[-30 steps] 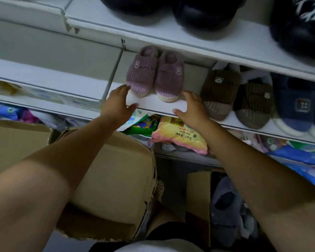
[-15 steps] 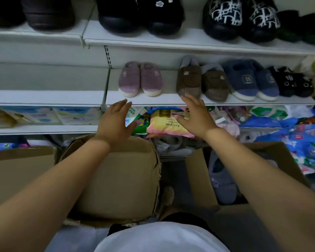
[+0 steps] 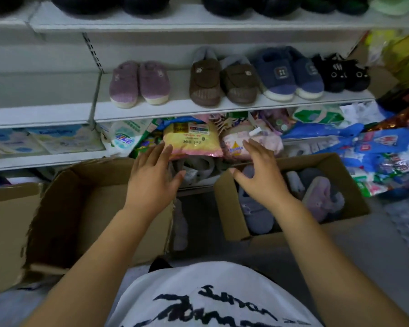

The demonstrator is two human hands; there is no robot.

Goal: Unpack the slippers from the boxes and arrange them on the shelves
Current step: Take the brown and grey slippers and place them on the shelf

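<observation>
White metal shelf (image 3: pixel 175 109) held a purple fuzzy slipper pair (image 3: pixel 138 83) beside a bare gap. Below its edge, left hand (image 3: pixel 151 180) and right hand (image 3: pixel 260 175) hovered empty, fingers spread, near an open brown cardboard box (image 3: pixel 232 215) holding grey slippers (image 3: pixel 253 213).

You are working in dim, bluish, flat light with no glare. The whole view is soft, and your left hand (image 3: pixel 151 182) and right hand (image 3: pixel 257 178) look slightly smeared. The shelf (image 3: pixel 222 109) edge bows toward the corners. Dark shoes (image 3: pixel 147 5) along the top edge lose all detail, and the left box (image 3: pixel 80 208) is shadowed inside.
</observation>
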